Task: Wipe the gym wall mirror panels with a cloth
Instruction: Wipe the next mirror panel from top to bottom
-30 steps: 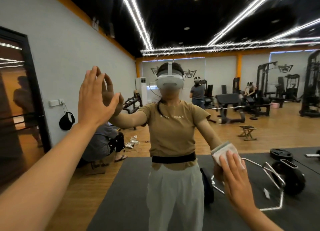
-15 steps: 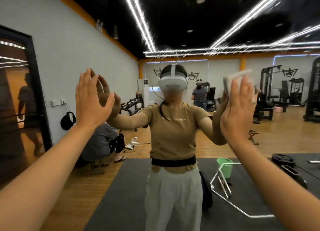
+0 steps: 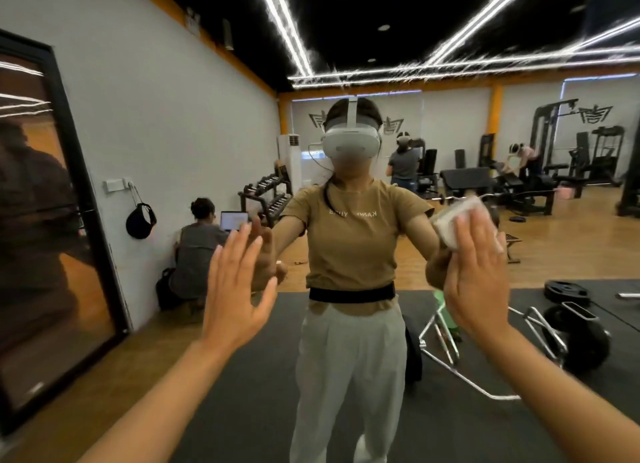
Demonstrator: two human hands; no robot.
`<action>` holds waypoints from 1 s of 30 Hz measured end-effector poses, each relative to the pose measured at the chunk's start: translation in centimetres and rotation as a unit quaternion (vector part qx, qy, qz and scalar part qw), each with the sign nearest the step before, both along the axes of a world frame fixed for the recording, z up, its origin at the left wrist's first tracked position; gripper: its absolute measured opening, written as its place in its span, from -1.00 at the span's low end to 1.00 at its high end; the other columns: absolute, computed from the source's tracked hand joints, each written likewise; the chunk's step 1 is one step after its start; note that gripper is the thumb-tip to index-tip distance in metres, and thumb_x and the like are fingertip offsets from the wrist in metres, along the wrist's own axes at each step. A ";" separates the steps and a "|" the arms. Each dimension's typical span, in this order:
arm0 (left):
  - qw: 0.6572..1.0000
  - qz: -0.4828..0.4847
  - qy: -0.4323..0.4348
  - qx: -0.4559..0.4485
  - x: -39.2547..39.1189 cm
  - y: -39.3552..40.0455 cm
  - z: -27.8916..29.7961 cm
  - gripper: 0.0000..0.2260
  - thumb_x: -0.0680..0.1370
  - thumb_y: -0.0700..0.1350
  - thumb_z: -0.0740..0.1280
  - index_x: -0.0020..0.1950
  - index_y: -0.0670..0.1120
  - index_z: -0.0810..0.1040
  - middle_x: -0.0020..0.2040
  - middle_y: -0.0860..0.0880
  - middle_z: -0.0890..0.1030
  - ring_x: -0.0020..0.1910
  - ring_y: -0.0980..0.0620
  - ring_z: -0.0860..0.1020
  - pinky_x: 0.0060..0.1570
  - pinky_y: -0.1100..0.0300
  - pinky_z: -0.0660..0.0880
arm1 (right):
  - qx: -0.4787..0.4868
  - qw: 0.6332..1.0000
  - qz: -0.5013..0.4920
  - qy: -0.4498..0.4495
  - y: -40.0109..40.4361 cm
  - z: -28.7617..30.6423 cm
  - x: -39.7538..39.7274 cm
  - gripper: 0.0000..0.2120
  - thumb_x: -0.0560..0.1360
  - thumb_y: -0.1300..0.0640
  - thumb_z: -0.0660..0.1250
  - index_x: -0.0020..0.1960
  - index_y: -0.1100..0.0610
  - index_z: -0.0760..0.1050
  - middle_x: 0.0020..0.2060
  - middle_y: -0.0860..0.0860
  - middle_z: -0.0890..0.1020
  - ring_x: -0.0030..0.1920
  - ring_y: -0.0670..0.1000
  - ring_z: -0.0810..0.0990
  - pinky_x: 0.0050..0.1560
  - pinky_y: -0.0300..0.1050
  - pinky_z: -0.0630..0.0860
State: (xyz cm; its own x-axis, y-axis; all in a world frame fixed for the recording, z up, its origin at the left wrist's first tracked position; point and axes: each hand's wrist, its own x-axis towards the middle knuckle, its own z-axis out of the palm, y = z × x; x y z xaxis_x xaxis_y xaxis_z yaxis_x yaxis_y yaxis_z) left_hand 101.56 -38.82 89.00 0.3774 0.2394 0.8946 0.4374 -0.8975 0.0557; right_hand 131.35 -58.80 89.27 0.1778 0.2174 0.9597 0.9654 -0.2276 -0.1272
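Head view: a wall mirror (image 3: 346,428) fills the frame, and both arms are stretched forward to its glass. The left hand (image 3: 235,286) is laid flat against the mirror at about chest height, left of the reflected body, with its fingers (image 3: 242,247) straight and slightly spread and the thumb held out to the side; nothing is held in it. Its reflection is met palm to palm just behind it.

The right hand (image 3: 476,275) is raised at a similar height on the right side. A white folded cloth (image 3: 457,218) is pressed against the glass beneath this hand's straight fingers (image 3: 479,234), which are held close together. The cloth shows above and to the left of the fingertips; whether the thumb is tucked around its edge cannot be told, since that side is hidden and the cloth is blurred.

In the mirror, a person in a tan shirt (image 3: 349,240), pale trousers (image 3: 346,376) and a white headset (image 3: 349,143) is reflected, facing the camera. Behind the reflected figure, a dark floor mat (image 3: 242,410) is seen on wooden flooring, with a weight plate (image 3: 566,291) and a metal bar frame (image 3: 460,369) lying on it at the right. A seated person (image 3: 197,251) with a laptop (image 3: 233,220) is seen by the grey wall, near a dumbbell rack (image 3: 266,199). A dark door (image 3: 45,220) stands at the far left.
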 end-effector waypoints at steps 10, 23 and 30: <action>0.993 0.041 0.025 -0.105 4.1 -3.4 -7.7 -0.37 0.61 0.06 0.17 0.62 -0.08 0.04 0.64 -0.06 -0.04 0.61 -0.07 -0.08 0.54 -0.06 0.01 | -0.086 0.985 -0.013 -0.148 -0.7 -7.6 2.8 -0.42 0.56 0.18 0.06 0.58 0.13 0.13 0.59 0.09 0.08 0.58 0.15 0.07 0.54 0.24 -0.05; 0.992 0.040 0.043 -0.108 3.5 -3.5 -7.4 -0.38 0.62 0.04 0.17 0.61 -0.15 0.08 0.64 -0.09 -0.04 0.61 -0.06 -0.11 0.57 0.09 -0.08 | -0.165 0.965 0.023 -0.205 -1.7 -8.0 3.0 -0.30 0.50 0.29 0.14 0.61 0.06 0.06 0.60 -0.01 0.04 0.59 0.04 0.04 0.55 0.14 -0.04; 0.991 0.056 0.057 -0.107 3.1 -3.5 -7.0 -0.38 0.62 0.03 0.20 0.62 -0.13 0.09 0.64 -0.06 -0.07 0.61 -0.03 -0.12 0.55 0.19 -0.13 | -0.016 0.993 0.042 -0.114 1.0 -0.3 0.2 -0.45 0.57 0.33 0.15 0.56 0.19 0.20 0.57 0.11 0.13 0.59 0.11 0.02 0.54 0.23 -0.10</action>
State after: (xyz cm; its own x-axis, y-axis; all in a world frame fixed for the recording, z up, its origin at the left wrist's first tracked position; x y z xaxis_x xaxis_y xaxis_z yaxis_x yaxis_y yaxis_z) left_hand 104.69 -42.35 81.98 0.4342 0.4658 0.7711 0.5478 -0.8160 0.1845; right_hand 131.56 -57.78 88.94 -0.0626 0.2534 0.9653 0.9840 -0.1460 0.1021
